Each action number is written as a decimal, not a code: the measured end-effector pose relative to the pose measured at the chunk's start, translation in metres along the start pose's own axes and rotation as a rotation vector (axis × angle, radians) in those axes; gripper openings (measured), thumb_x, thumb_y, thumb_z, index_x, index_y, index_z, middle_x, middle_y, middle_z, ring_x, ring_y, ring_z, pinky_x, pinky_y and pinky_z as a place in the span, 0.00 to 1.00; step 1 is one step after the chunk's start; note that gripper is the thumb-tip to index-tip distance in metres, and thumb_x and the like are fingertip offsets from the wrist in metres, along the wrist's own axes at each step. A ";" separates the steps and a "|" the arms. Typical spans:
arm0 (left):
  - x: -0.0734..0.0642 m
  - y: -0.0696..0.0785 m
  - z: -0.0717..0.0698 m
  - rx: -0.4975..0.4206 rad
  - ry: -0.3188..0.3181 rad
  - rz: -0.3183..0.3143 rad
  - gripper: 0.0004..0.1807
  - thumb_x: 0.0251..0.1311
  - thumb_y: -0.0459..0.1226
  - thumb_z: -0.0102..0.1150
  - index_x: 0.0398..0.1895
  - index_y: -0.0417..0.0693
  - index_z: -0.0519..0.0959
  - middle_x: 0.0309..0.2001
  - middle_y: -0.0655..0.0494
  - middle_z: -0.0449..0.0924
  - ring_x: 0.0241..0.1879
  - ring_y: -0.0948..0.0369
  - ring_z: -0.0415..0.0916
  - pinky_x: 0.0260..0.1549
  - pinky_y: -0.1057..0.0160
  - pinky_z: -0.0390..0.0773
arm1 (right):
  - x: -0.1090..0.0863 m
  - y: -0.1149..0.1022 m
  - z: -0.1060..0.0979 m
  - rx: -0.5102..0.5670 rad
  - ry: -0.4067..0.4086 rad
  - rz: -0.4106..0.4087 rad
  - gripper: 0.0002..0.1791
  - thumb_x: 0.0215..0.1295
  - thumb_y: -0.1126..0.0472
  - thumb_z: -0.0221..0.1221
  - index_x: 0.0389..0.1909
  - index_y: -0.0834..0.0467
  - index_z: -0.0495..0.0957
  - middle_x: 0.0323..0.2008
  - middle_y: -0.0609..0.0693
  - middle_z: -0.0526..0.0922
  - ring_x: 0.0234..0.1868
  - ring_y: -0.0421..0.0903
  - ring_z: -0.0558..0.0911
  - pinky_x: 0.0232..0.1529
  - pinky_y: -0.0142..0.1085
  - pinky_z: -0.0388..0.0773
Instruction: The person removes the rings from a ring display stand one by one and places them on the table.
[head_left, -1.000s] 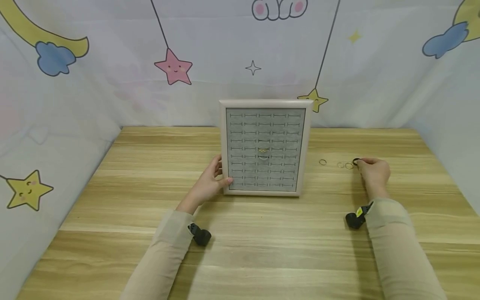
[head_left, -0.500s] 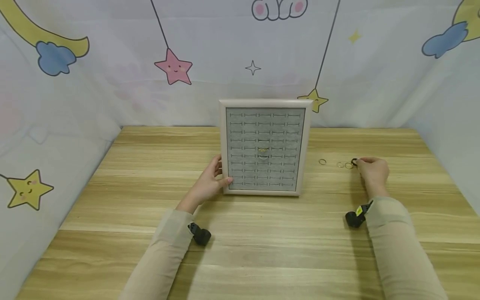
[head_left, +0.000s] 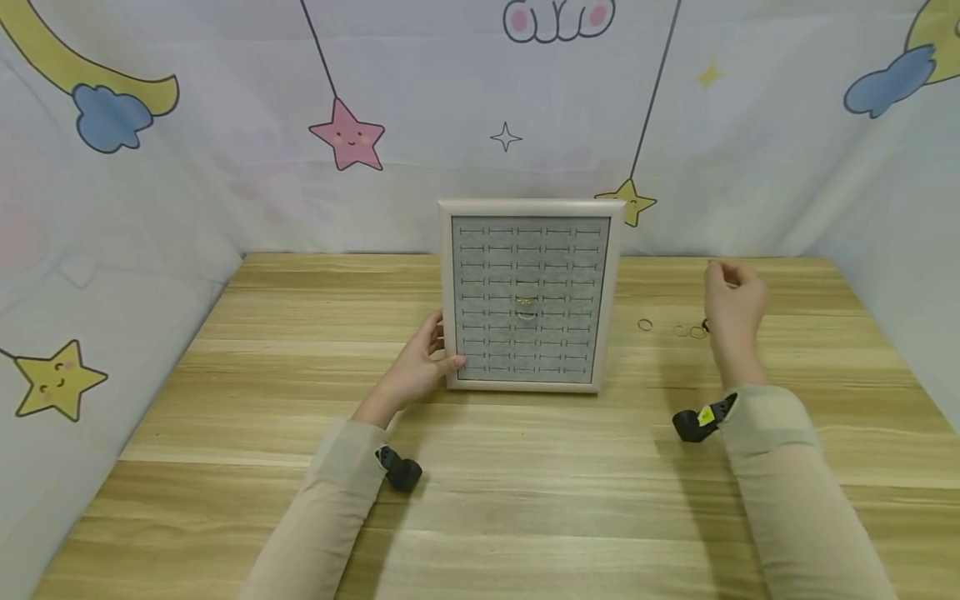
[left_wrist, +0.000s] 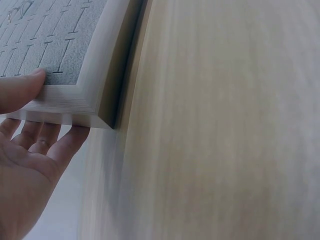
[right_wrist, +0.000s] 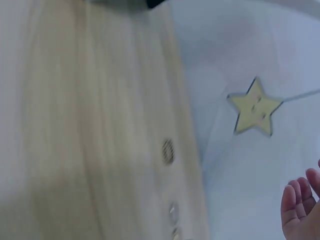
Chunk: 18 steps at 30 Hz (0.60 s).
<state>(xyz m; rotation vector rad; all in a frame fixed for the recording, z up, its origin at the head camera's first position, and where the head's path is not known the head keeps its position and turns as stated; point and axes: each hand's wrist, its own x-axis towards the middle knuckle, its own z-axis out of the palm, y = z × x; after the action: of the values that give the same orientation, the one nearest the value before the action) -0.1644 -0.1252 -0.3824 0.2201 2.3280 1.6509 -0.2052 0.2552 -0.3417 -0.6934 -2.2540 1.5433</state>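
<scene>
A ring display board [head_left: 481,315] stands upright, with slotted grey felt in a pale frame. My left hand [head_left: 411,372] grips its lower left side, the thumb [left_wrist: 24,92] on the front and the fingers on the frame's edge. A gold ring [head_left: 527,300] and a silvery ring [head_left: 527,317] sit in middle slots. My right hand [head_left: 737,310] is raised above the table at the right, thumb and forefinger close together; whether they hold something is hidden. Beneath it a black ring [head_left: 705,326] shows partly. In the right wrist view a blurred patterned ring [right_wrist: 168,151] lies on the wood.
Thin rings lie between the board and my right hand, one [head_left: 645,330] apart from the others. The wooden table [head_left: 540,500] ends at a patterned cloth backdrop [head_left: 420,208]. A small black camera [head_left: 696,425] sits on my right wrist.
My right hand was down beside the black ring and has risen away from it, toward the back of the table. The black ring stays on the table. My left hand and the board are unmoved.
</scene>
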 end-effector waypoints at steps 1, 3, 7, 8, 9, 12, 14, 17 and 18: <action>0.000 0.000 0.000 -0.003 0.000 0.000 0.40 0.61 0.28 0.57 0.73 0.46 0.49 0.67 0.39 0.62 0.69 0.42 0.58 0.68 0.45 0.63 | -0.003 -0.005 0.003 0.020 0.004 -0.027 0.23 0.70 0.49 0.48 0.56 0.60 0.76 0.35 0.33 0.70 0.35 0.30 0.69 0.32 0.20 0.69; 0.000 0.000 0.000 -0.008 0.000 0.000 0.40 0.61 0.28 0.57 0.73 0.46 0.49 0.67 0.38 0.62 0.69 0.42 0.58 0.68 0.45 0.63 | -0.011 -0.016 0.008 0.057 0.009 -0.079 0.22 0.70 0.49 0.49 0.54 0.59 0.77 0.34 0.33 0.71 0.33 0.30 0.70 0.31 0.20 0.69; 0.000 0.000 0.000 -0.013 0.001 -0.005 0.41 0.61 0.28 0.57 0.74 0.47 0.48 0.67 0.39 0.61 0.69 0.42 0.58 0.68 0.45 0.63 | -0.029 -0.035 0.018 0.134 -0.022 -0.179 0.17 0.70 0.51 0.51 0.49 0.56 0.79 0.34 0.35 0.73 0.32 0.32 0.73 0.32 0.20 0.71; 0.000 0.000 0.000 -0.013 0.001 -0.006 0.41 0.61 0.28 0.57 0.74 0.47 0.48 0.67 0.39 0.61 0.69 0.42 0.58 0.68 0.45 0.63 | -0.033 -0.039 0.020 0.150 -0.031 -0.207 0.15 0.70 0.52 0.51 0.48 0.56 0.79 0.34 0.36 0.74 0.32 0.32 0.73 0.32 0.21 0.71; 0.000 0.000 0.000 -0.012 0.001 -0.006 0.41 0.61 0.28 0.57 0.74 0.47 0.48 0.67 0.39 0.61 0.69 0.42 0.58 0.68 0.45 0.63 | -0.038 -0.044 0.022 0.157 -0.041 -0.235 0.14 0.70 0.53 0.51 0.48 0.55 0.79 0.35 0.35 0.74 0.33 0.32 0.73 0.34 0.21 0.71; 0.000 0.000 0.000 -0.012 0.000 -0.002 0.41 0.61 0.28 0.57 0.74 0.47 0.48 0.67 0.39 0.61 0.69 0.42 0.58 0.67 0.45 0.63 | -0.050 -0.054 0.027 0.158 -0.073 -0.327 0.14 0.69 0.53 0.52 0.47 0.56 0.80 0.36 0.34 0.75 0.36 0.31 0.74 0.36 0.23 0.71; 0.000 0.000 0.000 -0.014 0.000 0.001 0.41 0.61 0.28 0.57 0.74 0.47 0.48 0.67 0.38 0.61 0.69 0.42 0.58 0.67 0.44 0.63 | -0.058 -0.059 0.031 0.155 -0.098 -0.390 0.14 0.69 0.54 0.53 0.47 0.59 0.79 0.36 0.32 0.75 0.37 0.31 0.74 0.38 0.23 0.71; 0.000 0.000 0.000 -0.014 0.001 0.005 0.41 0.61 0.27 0.57 0.74 0.47 0.48 0.67 0.39 0.62 0.69 0.42 0.58 0.67 0.45 0.64 | -0.068 -0.063 0.037 0.158 -0.148 -0.475 0.15 0.68 0.57 0.55 0.47 0.62 0.79 0.35 0.30 0.75 0.38 0.30 0.75 0.40 0.23 0.72; 0.000 0.000 0.000 -0.014 0.001 0.006 0.41 0.61 0.27 0.57 0.74 0.47 0.48 0.67 0.39 0.62 0.69 0.43 0.59 0.67 0.45 0.64 | -0.072 -0.064 0.039 0.158 -0.171 -0.502 0.14 0.67 0.58 0.55 0.47 0.64 0.79 0.35 0.31 0.75 0.38 0.30 0.75 0.41 0.23 0.72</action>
<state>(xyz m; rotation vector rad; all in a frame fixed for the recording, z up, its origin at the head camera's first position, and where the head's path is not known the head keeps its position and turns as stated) -0.1641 -0.1249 -0.3822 0.2232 2.3183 1.6695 -0.1794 0.1657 -0.2958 0.0551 -2.1632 1.5375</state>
